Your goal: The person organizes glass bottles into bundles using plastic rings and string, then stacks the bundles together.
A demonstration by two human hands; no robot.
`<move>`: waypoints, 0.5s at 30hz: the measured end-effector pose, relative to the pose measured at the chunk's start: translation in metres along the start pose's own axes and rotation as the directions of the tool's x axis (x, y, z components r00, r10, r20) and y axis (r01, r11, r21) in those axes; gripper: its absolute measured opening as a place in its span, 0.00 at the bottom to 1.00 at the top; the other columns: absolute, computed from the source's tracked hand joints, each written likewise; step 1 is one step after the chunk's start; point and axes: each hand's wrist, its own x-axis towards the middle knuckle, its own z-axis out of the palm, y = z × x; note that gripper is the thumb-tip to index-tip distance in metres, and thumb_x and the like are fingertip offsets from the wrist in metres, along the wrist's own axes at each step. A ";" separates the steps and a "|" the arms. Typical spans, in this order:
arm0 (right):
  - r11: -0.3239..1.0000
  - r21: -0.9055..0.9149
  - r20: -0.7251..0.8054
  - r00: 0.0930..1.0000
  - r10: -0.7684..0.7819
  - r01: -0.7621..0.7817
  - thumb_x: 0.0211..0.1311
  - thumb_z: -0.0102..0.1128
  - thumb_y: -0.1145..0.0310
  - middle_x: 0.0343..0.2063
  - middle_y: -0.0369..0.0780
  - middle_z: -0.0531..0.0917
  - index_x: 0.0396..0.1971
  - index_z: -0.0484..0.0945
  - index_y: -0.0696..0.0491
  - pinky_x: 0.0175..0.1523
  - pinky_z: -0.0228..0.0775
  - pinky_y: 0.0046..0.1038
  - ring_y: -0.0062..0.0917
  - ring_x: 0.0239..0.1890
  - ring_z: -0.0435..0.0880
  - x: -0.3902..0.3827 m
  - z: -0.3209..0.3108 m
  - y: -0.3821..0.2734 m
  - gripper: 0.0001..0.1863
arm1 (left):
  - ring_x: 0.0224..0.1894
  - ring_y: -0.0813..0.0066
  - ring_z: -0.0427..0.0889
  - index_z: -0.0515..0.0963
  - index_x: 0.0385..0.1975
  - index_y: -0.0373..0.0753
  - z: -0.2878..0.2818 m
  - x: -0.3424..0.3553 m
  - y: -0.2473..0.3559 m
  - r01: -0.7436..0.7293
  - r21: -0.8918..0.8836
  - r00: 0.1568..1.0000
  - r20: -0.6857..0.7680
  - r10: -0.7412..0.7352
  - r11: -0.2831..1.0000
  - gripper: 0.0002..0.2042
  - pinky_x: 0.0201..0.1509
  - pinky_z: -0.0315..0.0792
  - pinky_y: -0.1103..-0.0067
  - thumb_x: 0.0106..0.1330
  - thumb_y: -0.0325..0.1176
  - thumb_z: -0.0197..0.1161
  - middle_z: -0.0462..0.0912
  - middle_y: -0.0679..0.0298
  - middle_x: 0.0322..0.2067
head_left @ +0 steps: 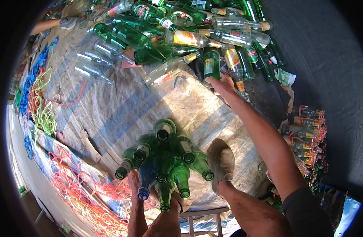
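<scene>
My right hand [223,86] reaches out to the heap, closed round the near end of a green glass bottle [211,65] with a pale label. Other green and clear bottles lie against that one. Close in front of me, a tight cluster of upright green bottles [164,164] has open mouths facing up, and a bluish bottle [146,173] is among them. At the cluster's left side is my left hand [133,177]; the bottles hide its fingers, so I cannot tell whether it grips one.
A large heap of bottles [138,37] lies across the far side. Tied bottles [306,138] stand at right. Pink string [86,193] and green cord [43,106] tangle at left on the tarp [122,106]. My shoe [222,162] and a stool [205,215] are near. Another person's hand [68,23] shows far left.
</scene>
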 end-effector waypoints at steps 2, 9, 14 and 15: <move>0.993 0.118 0.019 1.000 0.008 -0.011 0.48 0.70 0.48 0.35 0.44 0.88 0.48 0.83 0.52 0.44 0.77 0.36 0.30 0.37 0.87 -0.015 -0.007 -0.005 0.29 | 0.69 0.48 0.63 0.71 0.67 0.47 0.002 0.002 -0.001 -0.006 -0.003 1.000 -0.002 0.006 1.000 0.31 0.71 0.62 0.59 0.62 0.44 0.68 0.68 0.54 0.66; 0.996 0.037 0.090 0.993 0.072 -0.076 0.46 0.72 0.45 0.30 0.43 0.86 0.41 0.82 0.59 0.39 0.77 0.34 0.27 0.34 0.85 -0.034 -0.023 0.019 0.32 | 0.69 0.51 0.63 0.70 0.68 0.46 0.006 0.005 -0.005 -0.036 -0.021 0.999 -0.008 0.036 0.999 0.31 0.71 0.62 0.60 0.64 0.42 0.67 0.68 0.55 0.66; 0.997 -0.019 0.168 0.983 0.072 -0.070 0.46 0.73 0.45 0.37 0.46 0.85 0.48 0.75 0.66 0.42 0.77 0.35 0.31 0.38 0.85 -0.060 -0.041 0.040 0.41 | 0.69 0.53 0.63 0.69 0.69 0.46 0.006 0.005 -0.009 -0.055 -0.019 0.998 -0.014 0.055 0.998 0.30 0.71 0.63 0.62 0.66 0.41 0.65 0.68 0.56 0.67; 0.998 -0.007 0.147 0.988 0.055 -0.055 0.46 0.73 0.45 0.39 0.47 0.85 0.49 0.74 0.66 0.42 0.77 0.35 0.31 0.39 0.84 -0.071 -0.042 0.044 0.41 | 0.69 0.53 0.63 0.69 0.69 0.46 0.007 0.006 -0.009 -0.057 -0.010 0.998 -0.018 0.057 0.998 0.30 0.71 0.63 0.62 0.66 0.41 0.65 0.68 0.56 0.67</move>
